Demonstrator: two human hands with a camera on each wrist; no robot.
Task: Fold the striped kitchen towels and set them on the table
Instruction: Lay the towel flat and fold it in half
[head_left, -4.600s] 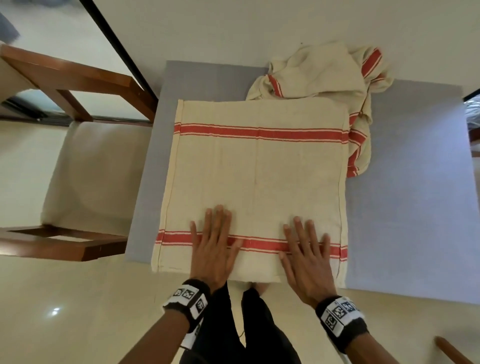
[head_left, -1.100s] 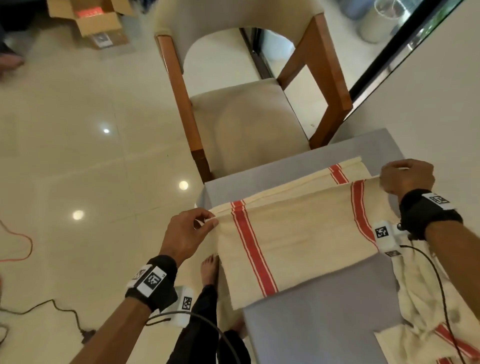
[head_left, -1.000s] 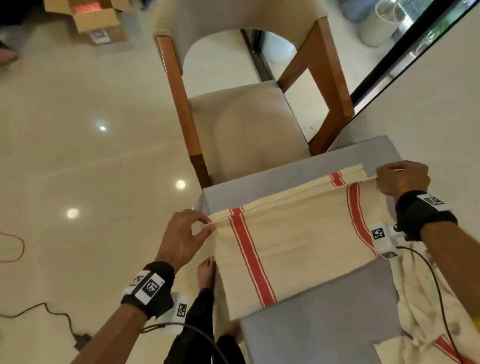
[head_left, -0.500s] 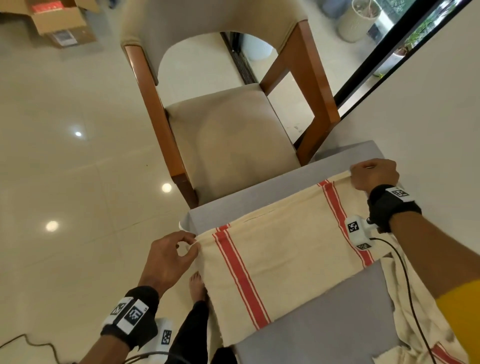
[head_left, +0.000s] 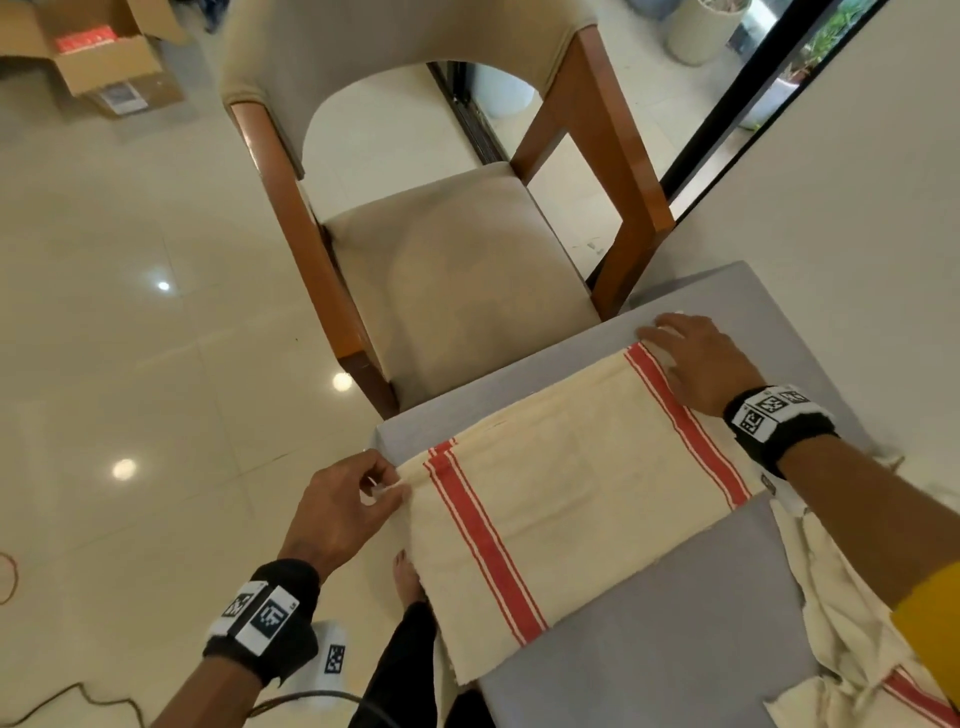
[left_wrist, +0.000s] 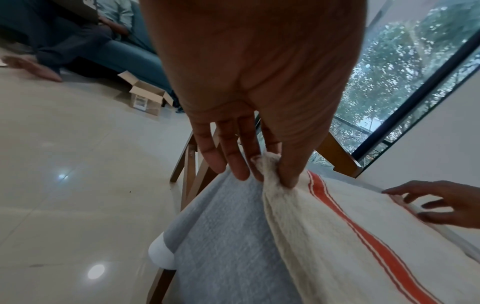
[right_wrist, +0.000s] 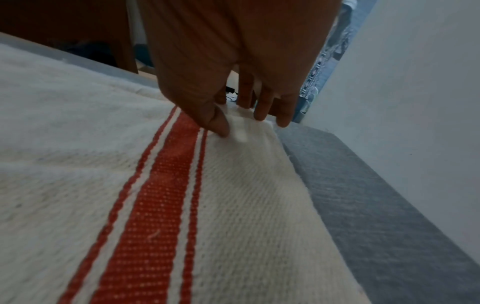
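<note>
A cream kitchen towel (head_left: 561, 499) with red stripes lies folded in half on the grey table (head_left: 675, 639), its near end hanging over the table edge. My left hand (head_left: 384, 488) pinches the towel's left corner (left_wrist: 270, 168) between thumb and forefinger, just off the table's corner. At the towel's far corner my right hand (head_left: 670, 338) lies with straight fingers, the fingertips (right_wrist: 259, 117) touching the cloth (right_wrist: 233, 195) by the red stripe. A second striped towel (head_left: 852, 639) sits crumpled at the lower right, partly under my right arm.
A wooden chair (head_left: 457, 280) with a beige seat stands right against the table's far edge. An open cardboard box (head_left: 104, 67) is on the tiled floor at upper left. A white wall (head_left: 857, 208) borders the table on the right. A cable lies on the floor.
The upper towel layer has come down flat onto the lower one. My right hand has gone from a pinch on the corner to straight fingers resting on it. The left hand keeps its pinch.
</note>
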